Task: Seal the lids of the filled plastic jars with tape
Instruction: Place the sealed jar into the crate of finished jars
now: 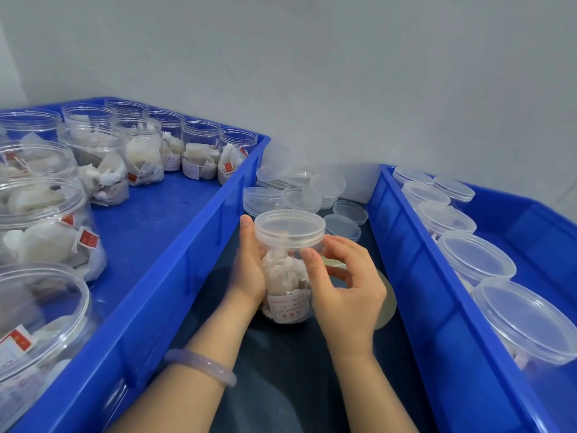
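A clear plastic jar (285, 289) filled with white tea bags stands between two blue crates, with a clear lid (289, 228) on top. My left hand (248, 267) holds the jar's left side, fingers wrapped round its body. My right hand (342, 282) pinches the jar just under the lid's rim with thumb and fingers. Behind my right hand lies a flat roll of tape (385, 304), mostly hidden.
The left blue crate (175, 245) holds several open filled jars (140, 151). The right blue crate (415, 264) holds several lidded jars (474, 257). Loose clear lids (299, 192) are piled on the dark table by the wall.
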The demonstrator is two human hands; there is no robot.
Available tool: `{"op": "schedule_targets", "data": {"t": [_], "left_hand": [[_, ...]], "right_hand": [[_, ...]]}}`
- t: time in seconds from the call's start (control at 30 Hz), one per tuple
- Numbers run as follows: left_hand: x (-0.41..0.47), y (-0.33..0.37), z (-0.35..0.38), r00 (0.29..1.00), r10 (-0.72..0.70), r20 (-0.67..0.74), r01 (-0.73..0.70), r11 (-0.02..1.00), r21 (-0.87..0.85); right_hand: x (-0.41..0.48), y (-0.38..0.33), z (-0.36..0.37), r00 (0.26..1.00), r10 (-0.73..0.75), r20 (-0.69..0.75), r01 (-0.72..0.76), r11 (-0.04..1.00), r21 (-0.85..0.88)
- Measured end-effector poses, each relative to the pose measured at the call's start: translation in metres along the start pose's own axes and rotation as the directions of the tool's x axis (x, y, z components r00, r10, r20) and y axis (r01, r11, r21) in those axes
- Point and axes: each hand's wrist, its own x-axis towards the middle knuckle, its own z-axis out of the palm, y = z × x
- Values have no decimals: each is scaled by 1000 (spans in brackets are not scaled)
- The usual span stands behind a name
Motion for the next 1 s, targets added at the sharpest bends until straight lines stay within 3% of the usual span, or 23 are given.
{"op": "schedule_targets", "data": {"t": [0.17, 0.4, 0.67, 0.77, 1.0], "left_hand": [[0, -1, 1, 1000, 31, 5, -31, 1000, 7], [0, 5, 0, 1000, -5, 10, 6, 999, -34], [0, 7, -1, 999, -29, -26, 30, 999, 21], [2, 5, -3, 999, -24, -44, 25, 999, 34], [4, 2, -6, 999, -23, -43, 24, 999, 38]], "right_hand": [[3, 1, -2, 1000, 26, -14, -25, 999, 41], [4, 2, -7, 992, -24, 124, 27, 999, -24], [6, -2, -13, 970, -95, 223, 71, 991, 114], [6, -2, -13, 964, -81, 253, 49, 990, 130], [7, -1, -13, 983, 91, 162, -102, 993, 60]]}}
